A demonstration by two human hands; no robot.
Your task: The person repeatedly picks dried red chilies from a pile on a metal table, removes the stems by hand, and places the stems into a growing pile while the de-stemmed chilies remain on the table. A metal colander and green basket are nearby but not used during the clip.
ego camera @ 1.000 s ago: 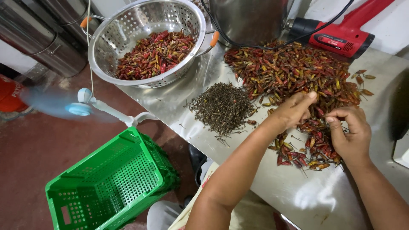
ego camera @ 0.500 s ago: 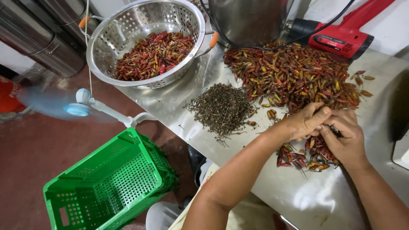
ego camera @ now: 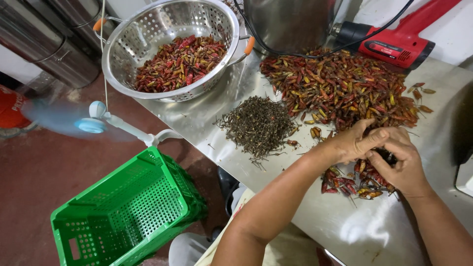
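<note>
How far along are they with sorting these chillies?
Done: a colander part full of chillies and a heap of plucked stems. In hand: the left hand and right hand meet over a small pile. Left: the large chilli heap on the steel table.

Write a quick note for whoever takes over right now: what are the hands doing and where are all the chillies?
Left hand and right hand meet over a small chilli cluster at the table's near edge; what the fingers pinch is hidden.
Done: chillies in the colander, stem pile mid-table.
Left: the big chilli heap behind the hands.
Nearby: red heat gun, green crate on the floor.
</note>
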